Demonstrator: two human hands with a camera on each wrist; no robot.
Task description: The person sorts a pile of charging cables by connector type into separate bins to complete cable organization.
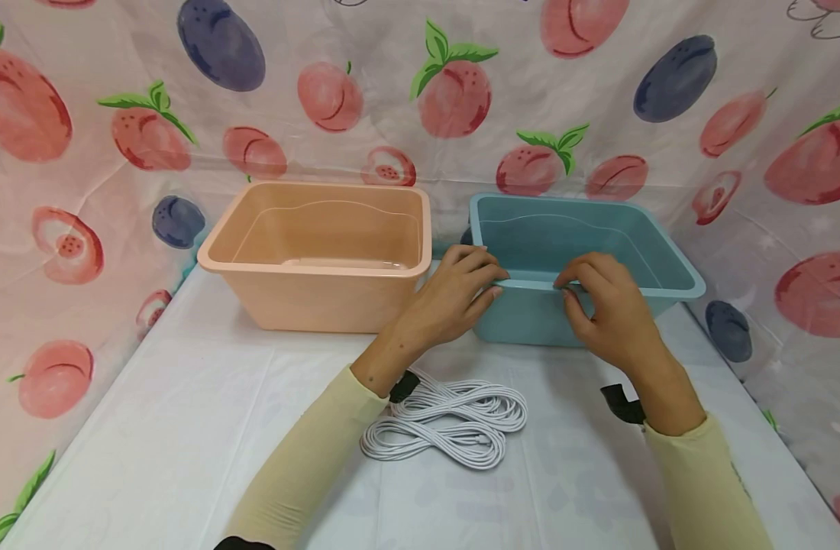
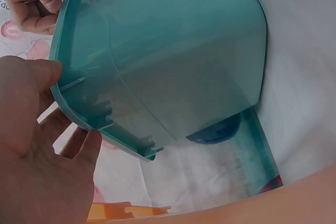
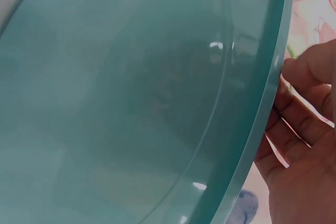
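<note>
A teal plastic bin (image 1: 523,317) stands at the right on the table. My left hand (image 1: 457,294) grips its front rim near the left corner, thumb on the near side and fingers over the edge. Farther along the same rim, my right hand (image 1: 609,309) pinches the lip between thumb and fingers. In the left wrist view the bin's wall (image 2: 184,51) fills much of the picture, with left fingers (image 2: 89,148) under the rim corner. The right wrist view has the right hand (image 3: 304,129) at the rim (image 3: 257,135).
Left of the teal bin stands a peach-coloured bin (image 1: 317,302), close by my left hand. A white cable (image 1: 485,441), coiled in a figure eight, lies on the white-covered table (image 1: 186,428) between my forearms. Fruit-printed cloth (image 1: 392,92) hangs behind and at both sides.
</note>
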